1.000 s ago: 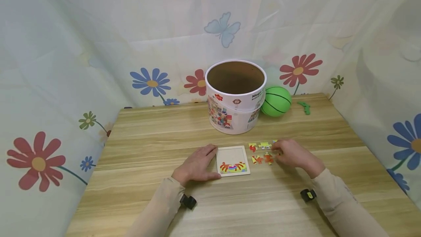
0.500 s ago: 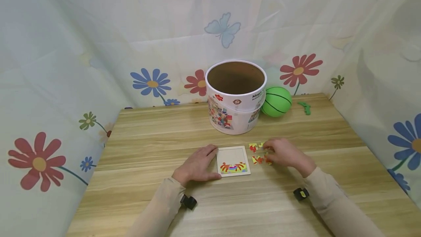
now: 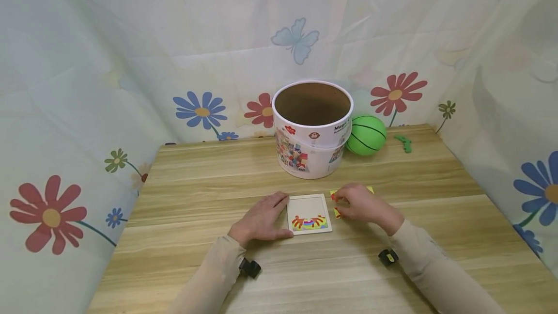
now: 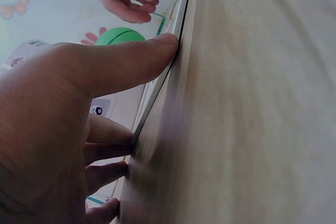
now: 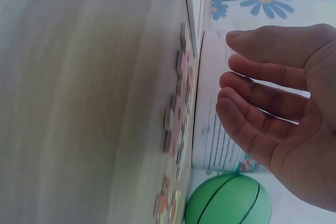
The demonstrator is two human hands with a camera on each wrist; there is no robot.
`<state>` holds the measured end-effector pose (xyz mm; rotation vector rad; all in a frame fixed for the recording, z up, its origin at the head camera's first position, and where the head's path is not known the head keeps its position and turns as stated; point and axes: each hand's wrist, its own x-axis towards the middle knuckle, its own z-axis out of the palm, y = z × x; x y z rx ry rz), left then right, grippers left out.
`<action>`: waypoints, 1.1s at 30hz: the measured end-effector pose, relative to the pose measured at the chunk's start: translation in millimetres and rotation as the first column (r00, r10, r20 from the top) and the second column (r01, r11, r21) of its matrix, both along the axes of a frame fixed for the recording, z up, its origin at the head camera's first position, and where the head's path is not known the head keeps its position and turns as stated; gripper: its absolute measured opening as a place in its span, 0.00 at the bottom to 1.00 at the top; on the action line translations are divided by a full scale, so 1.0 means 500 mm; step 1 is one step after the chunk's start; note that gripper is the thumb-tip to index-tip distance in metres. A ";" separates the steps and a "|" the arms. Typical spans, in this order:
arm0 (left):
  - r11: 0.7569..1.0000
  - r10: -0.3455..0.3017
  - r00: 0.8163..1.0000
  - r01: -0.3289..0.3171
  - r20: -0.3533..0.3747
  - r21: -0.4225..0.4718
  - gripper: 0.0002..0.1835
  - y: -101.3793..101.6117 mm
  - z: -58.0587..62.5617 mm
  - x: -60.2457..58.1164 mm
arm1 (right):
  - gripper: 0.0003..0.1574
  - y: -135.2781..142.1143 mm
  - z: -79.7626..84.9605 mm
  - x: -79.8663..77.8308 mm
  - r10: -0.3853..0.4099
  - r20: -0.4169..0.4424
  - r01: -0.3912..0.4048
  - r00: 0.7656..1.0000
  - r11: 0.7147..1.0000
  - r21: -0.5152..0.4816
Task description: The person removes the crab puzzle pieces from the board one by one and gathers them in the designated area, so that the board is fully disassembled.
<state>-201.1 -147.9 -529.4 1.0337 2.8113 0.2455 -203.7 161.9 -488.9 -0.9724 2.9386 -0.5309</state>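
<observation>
A square white puzzle frame (image 3: pixel 306 205) lies flat, with a strip of red and yellow picture along its near side. My left hand (image 3: pixel 263 218) rests at its left edge; in the left wrist view the thumb (image 4: pixel 139 59) touches the rim and the fingertips meet its far corner. Just right of the frame, my right hand (image 3: pixel 364 205) hovers over loose puzzle pieces (image 3: pixel 337 213), hiding most of them. In the right wrist view those pieces (image 5: pixel 181 72) lie on the table, apart from the hand (image 5: pixel 283 93), whose bent fingers have nothing between them.
Behind the frame stands a white bucket (image 3: pixel 305 151) with an open top. Against its right side sits a green ball (image 3: pixel 367 135). A small green toy pistol (image 3: pixel 405 143) lies farther right on the wooden table (image 3: pixel 209 178). Flowered curtains (image 3: pixel 218 62) surround the tabletop.
My right hand has moved left across the loose puzzle pieces towards the frame, covering the left ones and uncovering a piece at the far right. The left hand and frame stay put.
</observation>
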 end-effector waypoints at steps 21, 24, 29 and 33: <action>1.000 0.001 1.000 -0.001 -0.009 -0.003 0.54 0.000 0.008 0.004 | 0.15 -0.081 -0.003 0.009 0.082 0.112 -0.082 0.990 0.997 -0.003; 1.000 0.004 1.000 -0.004 -0.008 -0.003 0.54 0.001 0.010 0.004 | 0.16 -0.092 -0.002 0.011 0.072 0.142 -0.073 0.987 0.997 0.002; 1.000 0.001 1.000 -0.001 -0.016 -0.007 0.54 0.000 0.007 0.004 | 0.17 -0.108 -0.004 0.012 0.062 0.164 -0.069 0.984 0.997 0.043; 1.000 -0.009 0.999 0.009 -0.031 0.001 0.54 -0.001 0.003 0.003 | 0.17 -0.118 -0.009 0.012 0.117 0.108 -0.122 0.987 0.991 0.046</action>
